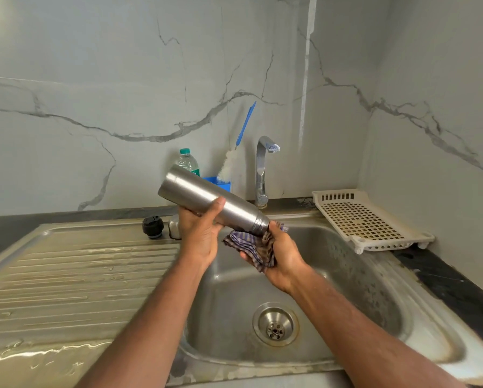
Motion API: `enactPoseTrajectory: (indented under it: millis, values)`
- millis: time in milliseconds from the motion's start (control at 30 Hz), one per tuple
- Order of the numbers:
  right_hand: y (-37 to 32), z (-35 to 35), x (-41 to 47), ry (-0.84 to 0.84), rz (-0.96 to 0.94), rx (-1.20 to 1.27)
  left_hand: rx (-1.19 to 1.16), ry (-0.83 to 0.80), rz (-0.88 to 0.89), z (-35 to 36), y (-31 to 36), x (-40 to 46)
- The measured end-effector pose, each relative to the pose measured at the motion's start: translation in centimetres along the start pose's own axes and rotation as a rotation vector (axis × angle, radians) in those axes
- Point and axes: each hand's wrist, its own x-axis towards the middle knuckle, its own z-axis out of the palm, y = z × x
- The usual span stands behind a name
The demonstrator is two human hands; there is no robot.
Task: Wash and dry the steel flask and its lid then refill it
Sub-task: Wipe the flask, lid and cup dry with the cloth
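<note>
Left hand [199,233] grips the tilted cylindrical steel flask [210,201]; just right, right hand [283,254] clutches a crumpled checked cloth [251,246] against its neck

You are showing two bare arms. Your left hand [199,233] and right hand [283,257] are wearing no gloves, rings or sleeves.

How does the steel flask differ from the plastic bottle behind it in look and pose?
The steel flask is opaque brushed metal; the plastic bottle is clear with a green cap. The flask is tilted, mouth down to the right, held above the sink by the left hand; the bottle stands upright by the wall, untouched. The flask's mouth is open; the bottle is capped. Both are cylindrical.
</note>
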Motion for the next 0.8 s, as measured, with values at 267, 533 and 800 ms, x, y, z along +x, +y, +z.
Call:
enactPoseTrajectory:
  millis: [267,533,800]
  values:
    - [1.3,0.7,0.3,0.226,-0.344,-0.303,0.556,0.040,0.337,1.9,-2.2,-1.3]
    - [-1.1,0.5,-1.1,-0.087,-0.620,-0.525,0.478,-0.289,0.064,1.4,-3.7,-1.7]
    - [-1.6,-1.0,-1.1,-0.123,-0.475,-0.554,0.389,-0.275,-0.060,1.0,-3.7,-2.4]
